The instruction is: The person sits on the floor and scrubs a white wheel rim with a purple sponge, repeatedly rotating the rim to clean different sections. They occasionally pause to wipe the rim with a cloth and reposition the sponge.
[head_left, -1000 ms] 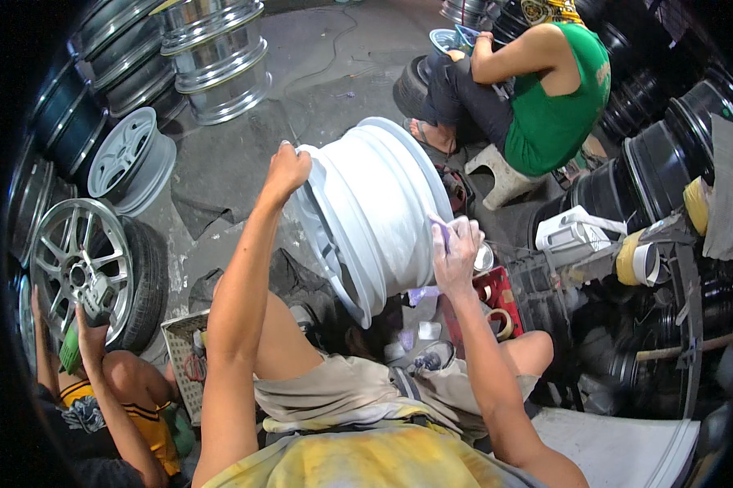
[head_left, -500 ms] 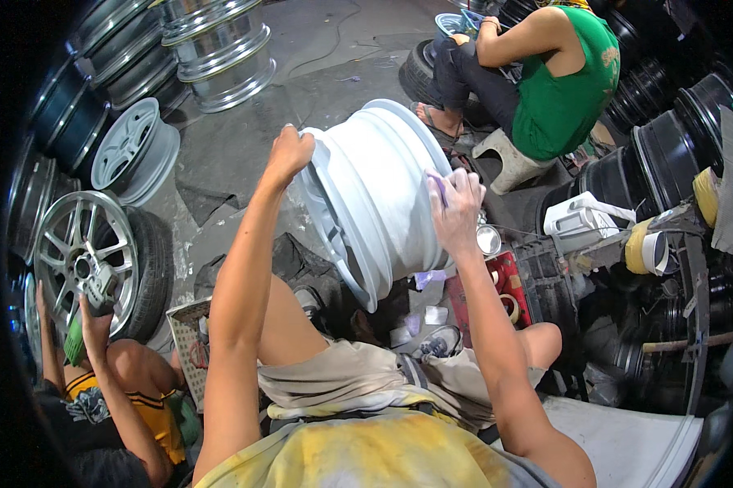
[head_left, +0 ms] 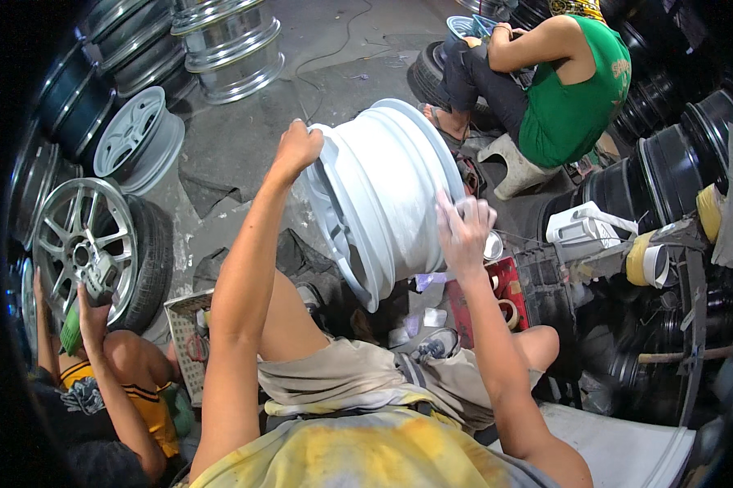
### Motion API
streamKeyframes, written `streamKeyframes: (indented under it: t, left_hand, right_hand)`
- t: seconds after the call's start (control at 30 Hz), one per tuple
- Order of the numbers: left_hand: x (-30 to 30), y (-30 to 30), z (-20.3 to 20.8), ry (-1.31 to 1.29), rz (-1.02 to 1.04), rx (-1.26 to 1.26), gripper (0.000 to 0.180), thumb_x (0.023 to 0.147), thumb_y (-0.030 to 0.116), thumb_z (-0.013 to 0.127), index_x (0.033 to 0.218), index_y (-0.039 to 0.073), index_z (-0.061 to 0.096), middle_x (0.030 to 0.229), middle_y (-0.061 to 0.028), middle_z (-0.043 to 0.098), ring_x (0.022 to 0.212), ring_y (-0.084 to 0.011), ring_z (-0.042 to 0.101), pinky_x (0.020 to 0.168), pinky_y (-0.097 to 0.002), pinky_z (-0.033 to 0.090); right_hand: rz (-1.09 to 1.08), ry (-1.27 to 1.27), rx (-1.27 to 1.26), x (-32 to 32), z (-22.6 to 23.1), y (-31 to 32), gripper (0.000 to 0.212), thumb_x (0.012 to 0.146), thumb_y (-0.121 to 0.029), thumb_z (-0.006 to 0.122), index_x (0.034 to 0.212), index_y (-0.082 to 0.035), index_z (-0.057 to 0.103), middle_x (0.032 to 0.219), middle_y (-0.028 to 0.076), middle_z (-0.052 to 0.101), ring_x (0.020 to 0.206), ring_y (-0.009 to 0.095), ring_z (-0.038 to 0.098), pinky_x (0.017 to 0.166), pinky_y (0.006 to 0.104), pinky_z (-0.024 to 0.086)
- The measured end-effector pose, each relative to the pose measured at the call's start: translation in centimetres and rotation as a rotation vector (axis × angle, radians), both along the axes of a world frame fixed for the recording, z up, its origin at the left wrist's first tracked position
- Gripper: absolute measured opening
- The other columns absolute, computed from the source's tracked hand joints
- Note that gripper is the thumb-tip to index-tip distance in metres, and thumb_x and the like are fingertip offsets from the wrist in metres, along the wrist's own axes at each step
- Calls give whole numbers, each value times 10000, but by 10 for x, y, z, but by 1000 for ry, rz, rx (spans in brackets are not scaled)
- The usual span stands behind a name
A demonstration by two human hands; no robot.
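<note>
Holding one rim (head_left: 391, 191) | one left hand (head_left: 300, 148) clutching it | one right hand (head_left: 466, 232), grip unclear

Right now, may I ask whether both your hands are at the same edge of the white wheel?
No, my left hand grips the white wheel at its left edge; my right hand is by its right edge.

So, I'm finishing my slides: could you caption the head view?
Left hand gripping a pale wheel rim, right hand at its opposite edge, stacked rims beyond.

A wheel workshop; stacked rims (head_left: 230, 55) and tyres (head_left: 157, 256) crowd its grey floor (head_left: 322, 37).
</note>
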State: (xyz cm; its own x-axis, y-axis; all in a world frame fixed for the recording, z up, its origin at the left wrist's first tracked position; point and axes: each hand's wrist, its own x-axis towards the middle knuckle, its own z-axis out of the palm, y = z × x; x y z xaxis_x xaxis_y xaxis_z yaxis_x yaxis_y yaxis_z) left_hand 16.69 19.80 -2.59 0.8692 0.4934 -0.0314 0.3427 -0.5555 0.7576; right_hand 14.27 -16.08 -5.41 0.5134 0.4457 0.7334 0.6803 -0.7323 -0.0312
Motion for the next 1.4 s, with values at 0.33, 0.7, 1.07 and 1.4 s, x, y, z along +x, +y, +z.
streamKeyframes:
  t: [0.33, 0.7, 1.07, 1.4]
  left_hand:
    - [-3, -3, 2, -56, -5, 18, 505, 937, 281, 555, 1153, -173, 602, 1200, -391, 665, 1185, -459, 663, 997, -487, 495]
    - [-4, -4, 2, -13, 2, 43, 563, 936, 283, 550, 1251, -183, 578, 1197, -378, 673, 1175, -449, 672, 1007, -470, 495]
    - [-2, -5, 5, -4, -1, 18, 528, 931, 255, 551, 1228, -181, 590, 1264, -425, 625, 1260, -517, 609, 1075, -501, 472]
    - [-4, 0, 4, -39, 13, -8, 512, 927, 264, 574, 1169, -185, 610, 1219, -422, 644, 1204, -529, 635, 1028, -515, 498]
  right_hand:
    - [18, -41, -55, 8, 5, 5, 327, 917, -224, 742, 1239, -178, 772, 860, 8, 471, 874, 207, 495, 839, 405, 371]
    - [2, 224, 255, -5, -3, 8, 203, 1013, -164, 609, 1068, -25, 745, 907, 91, 537, 918, 286, 523, 827, 438, 367]
    - [-27, 173, 148, -12, -2, 1, 223, 982, -190, 655, 1155, -100, 763, 907, 71, 522, 944, 263, 519, 852, 429, 366]
    - [-4, 146, 138, -2, -3, 5, 202, 968, -180, 674, 1126, -98, 770, 892, 64, 526, 923, 252, 525, 855, 428, 373]
